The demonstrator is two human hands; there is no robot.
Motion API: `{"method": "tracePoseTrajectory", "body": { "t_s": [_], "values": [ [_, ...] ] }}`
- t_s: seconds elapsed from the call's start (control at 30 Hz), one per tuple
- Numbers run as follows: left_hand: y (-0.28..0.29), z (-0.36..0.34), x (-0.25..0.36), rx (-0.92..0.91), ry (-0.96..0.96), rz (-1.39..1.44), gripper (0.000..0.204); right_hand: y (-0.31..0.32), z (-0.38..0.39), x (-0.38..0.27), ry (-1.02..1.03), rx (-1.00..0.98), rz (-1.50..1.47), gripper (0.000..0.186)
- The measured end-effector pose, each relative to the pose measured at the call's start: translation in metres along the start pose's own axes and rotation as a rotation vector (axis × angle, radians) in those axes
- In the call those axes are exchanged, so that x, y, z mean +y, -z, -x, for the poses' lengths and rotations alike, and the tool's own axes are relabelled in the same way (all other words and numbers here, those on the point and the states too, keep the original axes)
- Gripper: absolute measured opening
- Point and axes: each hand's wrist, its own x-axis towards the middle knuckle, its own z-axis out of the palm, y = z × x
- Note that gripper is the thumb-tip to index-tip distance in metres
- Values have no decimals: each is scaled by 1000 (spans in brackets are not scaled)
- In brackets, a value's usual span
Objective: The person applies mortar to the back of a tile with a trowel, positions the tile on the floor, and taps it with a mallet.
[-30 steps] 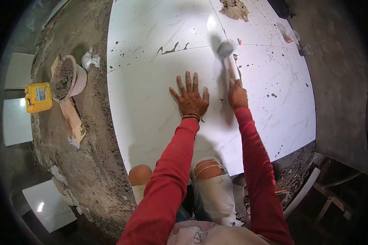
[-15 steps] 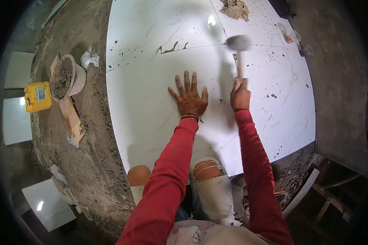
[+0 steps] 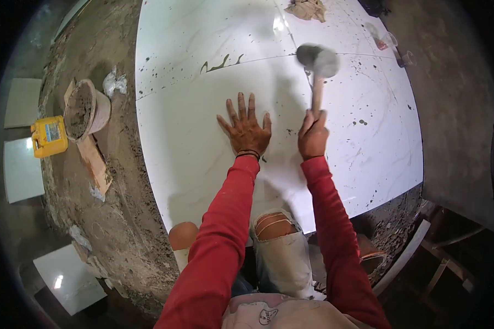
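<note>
My left hand [image 3: 248,133] lies flat on a large glossy white floor tile [image 3: 192,120], its fingers spread. To its right, my right hand [image 3: 313,136] grips the wooden handle of a rubber mallet [image 3: 325,63]. The mallet's dark grey head is blurred by motion, near the joint where the tiles meet; whether it touches the surface I cannot tell. Grey-brown splashes of wet grout or cement dot the tiles, with a longer smear along the joint ahead of my left hand.
On the rough mortar at left stand a bucket of mortar [image 3: 100,109], a yellow jerrycan [image 3: 49,136] and a wooden board [image 3: 95,164]. A crumpled brown cloth [image 3: 307,9] lies on the far tiles. Clear plastic cups [image 3: 408,58] sit at the far right edge. Loose white tiles [image 3: 70,278] rest at far left.
My right hand and the mallet have shifted slightly left and the mallet head is still swinging. My left hand stays flat on the tile. The whole view has shifted a little.
</note>
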Motion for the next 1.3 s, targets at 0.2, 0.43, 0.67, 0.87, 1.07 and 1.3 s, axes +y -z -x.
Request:
{"method": "tracePoseTrajectory", "body": {
  "t_s": [0.2, 0.43, 0.67, 0.87, 1.07, 1.3],
  "values": [
    [-2, -1, -15, -11, 25, -80, 64, 27, 3, -49, -177, -276, -22, 33],
    [-3, -10, -1, 10, 12, -100, 63, 23, 1, -41, -242, -297, 121, 28],
    [-6, -7, 6, 26, 6, -107, 63, 2, 19, -8, -241, -278, 241, 29],
    [-9, 0, 9, 29, -23, -90, 62, -1, 18, -5, -256, -238, 101, 29],
    [-8, -4, 1, 45, -23, -104, 63, 22, 9, -55, -207, -136, -129, 32],
    [-6, -4, -8, 61, 1, -146, 63, 35, 24, -59, -144, -181, -93, 29]
  ]
}}
